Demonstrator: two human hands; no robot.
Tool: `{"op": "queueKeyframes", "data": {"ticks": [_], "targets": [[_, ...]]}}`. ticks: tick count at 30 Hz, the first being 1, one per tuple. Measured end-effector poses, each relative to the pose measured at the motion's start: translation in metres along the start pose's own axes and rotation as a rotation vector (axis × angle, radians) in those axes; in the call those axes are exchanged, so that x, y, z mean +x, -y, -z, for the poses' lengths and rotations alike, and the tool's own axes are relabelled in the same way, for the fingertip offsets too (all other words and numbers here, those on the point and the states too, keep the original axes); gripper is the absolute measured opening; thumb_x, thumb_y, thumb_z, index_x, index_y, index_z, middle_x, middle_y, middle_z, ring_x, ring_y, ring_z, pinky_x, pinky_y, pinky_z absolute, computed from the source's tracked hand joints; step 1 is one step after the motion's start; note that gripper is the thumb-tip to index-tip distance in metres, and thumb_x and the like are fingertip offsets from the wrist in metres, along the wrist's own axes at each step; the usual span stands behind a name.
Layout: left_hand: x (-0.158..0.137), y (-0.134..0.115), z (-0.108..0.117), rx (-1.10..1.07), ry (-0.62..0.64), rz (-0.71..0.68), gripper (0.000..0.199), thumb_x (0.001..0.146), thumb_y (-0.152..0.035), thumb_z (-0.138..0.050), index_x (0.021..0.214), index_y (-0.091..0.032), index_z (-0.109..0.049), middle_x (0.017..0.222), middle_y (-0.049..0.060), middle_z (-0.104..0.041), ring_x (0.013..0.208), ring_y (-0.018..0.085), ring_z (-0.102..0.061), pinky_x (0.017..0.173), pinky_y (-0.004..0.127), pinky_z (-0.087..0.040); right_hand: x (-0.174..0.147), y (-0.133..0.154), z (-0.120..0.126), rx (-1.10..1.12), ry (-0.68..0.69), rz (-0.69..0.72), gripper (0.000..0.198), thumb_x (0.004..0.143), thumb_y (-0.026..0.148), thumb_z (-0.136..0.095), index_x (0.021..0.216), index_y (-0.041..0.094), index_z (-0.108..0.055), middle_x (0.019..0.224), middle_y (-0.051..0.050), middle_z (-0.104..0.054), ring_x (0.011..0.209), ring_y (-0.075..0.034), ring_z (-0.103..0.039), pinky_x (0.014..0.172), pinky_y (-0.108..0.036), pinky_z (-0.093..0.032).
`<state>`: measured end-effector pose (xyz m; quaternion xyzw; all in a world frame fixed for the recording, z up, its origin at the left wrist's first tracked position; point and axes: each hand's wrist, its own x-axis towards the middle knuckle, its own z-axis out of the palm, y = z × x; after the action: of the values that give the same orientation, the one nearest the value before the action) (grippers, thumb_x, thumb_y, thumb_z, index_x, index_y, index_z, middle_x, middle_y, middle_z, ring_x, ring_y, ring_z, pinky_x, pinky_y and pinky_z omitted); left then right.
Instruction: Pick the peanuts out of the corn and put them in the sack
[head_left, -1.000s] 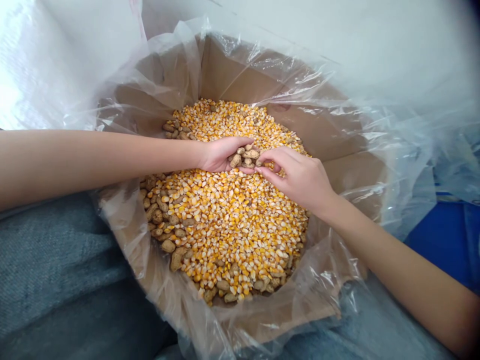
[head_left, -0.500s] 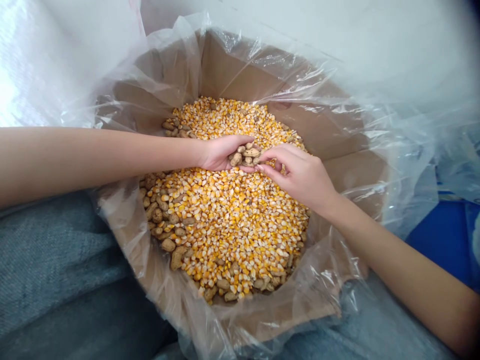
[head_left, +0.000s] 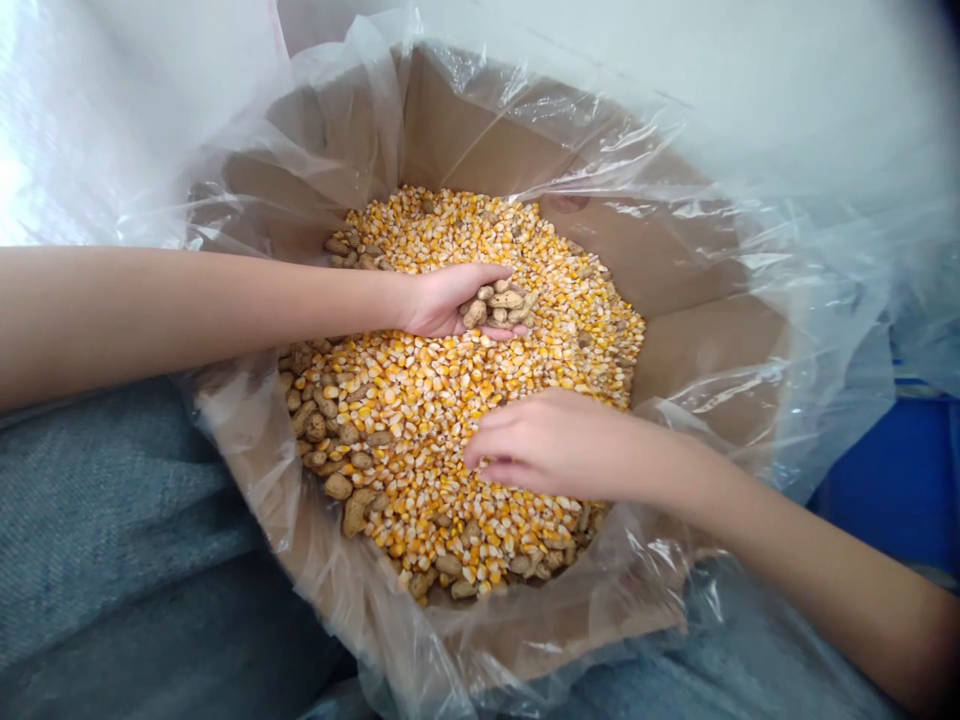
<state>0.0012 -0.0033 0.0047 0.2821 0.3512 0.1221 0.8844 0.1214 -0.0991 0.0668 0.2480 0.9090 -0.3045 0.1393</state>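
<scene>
My left hand [head_left: 442, 300] is cupped palm up over the corn, holding several unshelled peanuts [head_left: 501, 304]. My right hand [head_left: 551, 440] hovers lower and to the right above the yellow and white corn kernels [head_left: 420, 390]. Its fingers are loosely bent and a little apart, the tips partly hidden, and I see nothing in them. Loose peanuts [head_left: 315, 428] lie along the left side of the corn, with more peanuts [head_left: 450, 566] at the near edge.
Around the corn stands a cardboard box [head_left: 480, 130] with a clear plastic liner [head_left: 697, 220] draped over its rim. Denim-clad legs [head_left: 127, 520] are on the near side. A blue object [head_left: 889, 480] is at the right, and white sacking [head_left: 135, 110] at the back left.
My right hand has left the peanuts in my left palm and moved down toward me over the corn. My left hand stays nearly in place with the peanuts.
</scene>
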Motion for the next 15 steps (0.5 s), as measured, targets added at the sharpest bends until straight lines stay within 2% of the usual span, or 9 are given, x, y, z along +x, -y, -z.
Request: {"op": "queueKeyframes", "data": {"ticks": [2, 4, 10, 15], "targets": [[0.000, 0.000, 0.000, -0.009, -0.008, -0.004, 0.036, 0.085, -0.028, -0.024, 0.085, -0.008, -0.053, 0.083, 0.008, -0.061, 0.078, 0.012, -0.058, 0.066, 0.021, -0.047, 0.006, 0.011, -0.010, -0.029, 0.142, 0.065, 0.015, 0.075, 0.019, -0.047, 0.074, 0.021, -0.062, 0.068, 0.001, -0.062, 0.062, -0.012, -0.056, 0.052, -0.022, -0.034], [0.000, 0.000, 0.000, -0.010, -0.011, -0.003, 0.036, 0.085, -0.028, -0.024, 0.085, -0.007, -0.053, 0.084, 0.008, -0.060, 0.078, 0.012, -0.058, 0.066, 0.021, -0.047, 0.010, 0.019, -0.021, -0.064, 0.209, 0.095, 0.014, 0.073, 0.017, -0.048, 0.072, 0.019, -0.062, 0.064, -0.001, -0.062, 0.058, -0.013, -0.056, 0.049, -0.023, -0.032], [-0.001, -0.001, -0.001, 0.008, 0.001, 0.017, 0.038, 0.086, -0.027, -0.021, 0.087, -0.007, -0.053, 0.083, 0.008, -0.060, 0.077, 0.011, -0.058, 0.064, 0.019, -0.047, 0.010, 0.027, -0.045, -0.093, 0.200, 0.119, 0.012, 0.069, 0.012, -0.050, 0.067, 0.015, -0.061, 0.057, -0.003, -0.061, 0.052, -0.014, -0.055, 0.044, -0.023, -0.028], [-0.001, -0.001, 0.000, -0.004, 0.004, 0.002, 0.038, 0.085, -0.028, -0.022, 0.085, -0.007, -0.054, 0.083, 0.008, -0.060, 0.078, 0.011, -0.058, 0.066, 0.020, -0.047, 0.009, 0.028, -0.034, -0.093, 0.209, 0.111, 0.011, 0.070, 0.012, -0.050, 0.068, 0.015, -0.060, 0.057, -0.002, -0.061, 0.051, -0.014, -0.055, 0.044, -0.023, -0.028]]}}
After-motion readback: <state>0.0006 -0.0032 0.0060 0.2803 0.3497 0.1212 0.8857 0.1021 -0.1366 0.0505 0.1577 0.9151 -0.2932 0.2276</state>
